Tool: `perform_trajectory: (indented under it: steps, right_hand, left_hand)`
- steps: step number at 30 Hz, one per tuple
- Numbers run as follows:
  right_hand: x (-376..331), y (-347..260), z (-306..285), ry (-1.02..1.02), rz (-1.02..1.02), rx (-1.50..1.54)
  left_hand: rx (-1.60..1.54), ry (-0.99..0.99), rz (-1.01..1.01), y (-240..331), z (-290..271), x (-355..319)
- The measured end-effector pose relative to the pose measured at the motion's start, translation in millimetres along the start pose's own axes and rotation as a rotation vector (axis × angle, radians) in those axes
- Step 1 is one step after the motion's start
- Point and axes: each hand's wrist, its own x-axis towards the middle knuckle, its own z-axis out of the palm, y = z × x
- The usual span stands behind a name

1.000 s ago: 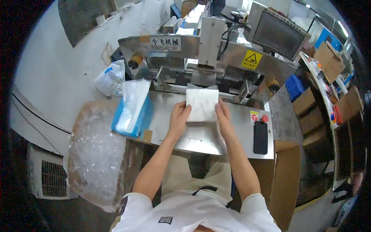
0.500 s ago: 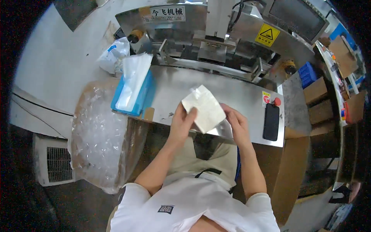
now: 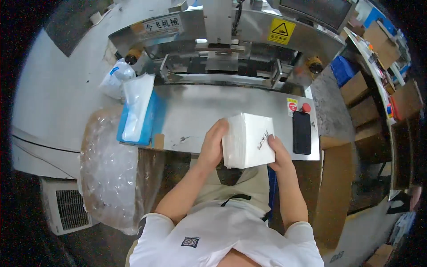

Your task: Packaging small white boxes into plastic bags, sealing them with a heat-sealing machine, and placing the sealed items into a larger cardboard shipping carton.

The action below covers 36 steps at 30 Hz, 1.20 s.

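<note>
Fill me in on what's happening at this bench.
A person holds a white stack of folded tissues between both hands, left hand and right hand, above the near edge of the steel machine table. A blue tray of clear bags sits at left, a black phone at right.

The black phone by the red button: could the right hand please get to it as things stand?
Probably yes, once it lets go. The phone lies flat on the steel table just beyond the right hand, with nothing between them. But that hand and the left hand are holding the white stack.
</note>
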Motion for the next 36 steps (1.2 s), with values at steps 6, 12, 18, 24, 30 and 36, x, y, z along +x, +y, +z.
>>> perform_trajectory:
  steps: [6,12,18,24,30,36]
  right_hand:
    - [-53.0,-7.6,-21.1,0.319,-0.167,-0.029]
    - [-140.5,-22.9,-145.2,0.725,-0.373,-0.057]
    - [-223.3,-13.3,-250.4,1.114,-0.473,-0.004]
    - [-263.9,73.1,-366.9,1.303,-0.418,0.178]
    - [-296.8,196.6,-437.9,1.298,0.095,0.401]
    - [-216.2,256.7,-415.8,1.028,0.439,0.203]
  left_hand:
    - [0.250,-0.008,-0.003,15.0,15.0,21.1]
    - [1.506,0.088,0.552,33.7,-27.3,121.5]
    - [1.751,-0.400,0.033,14.4,-51.1,252.4]
    - [1.952,-0.299,0.057,38.4,-55.9,261.0]
    - [1.415,-0.263,0.188,55.4,-21.1,153.0]
    - [1.412,-0.132,0.102,102.1,-56.9,48.7]
